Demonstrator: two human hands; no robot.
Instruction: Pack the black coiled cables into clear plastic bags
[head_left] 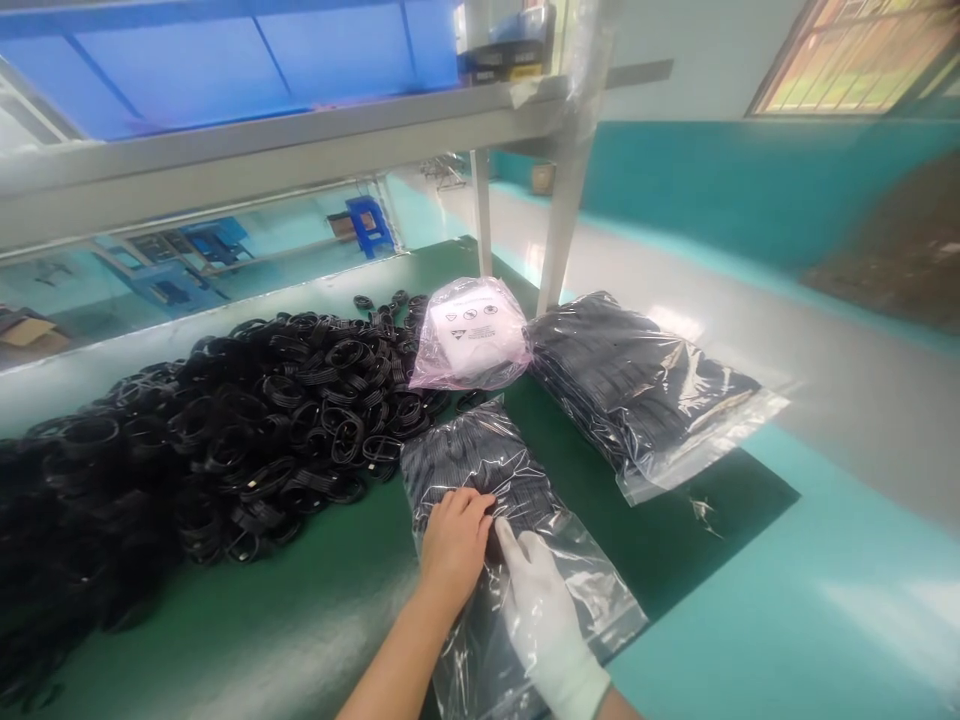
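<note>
A clear plastic bag (592,570) packed with rows of black coiled cables (469,445) lies in front of me on the green mat. My left hand (456,535) is bare and rests on top of the bag, its fingers stretched across the plastic. Close beside it, my right hand (536,595), in a white glove, is at the bag's near part, index finger pointing forward and the other fingers bent. Something dark shows at the gloved fingertips, partly hidden between the hands. Plastic glints lie around the glove; whether it is under the film I cannot tell.
A large heap of loose black coiled cables (300,400) covers the left side. Behind stands a pinkish bag with a white printed packet (480,330). Another filled cable bag (645,380) lies at the right, near the table edge. A shelf beam (300,150) and post (566,200) cross above.
</note>
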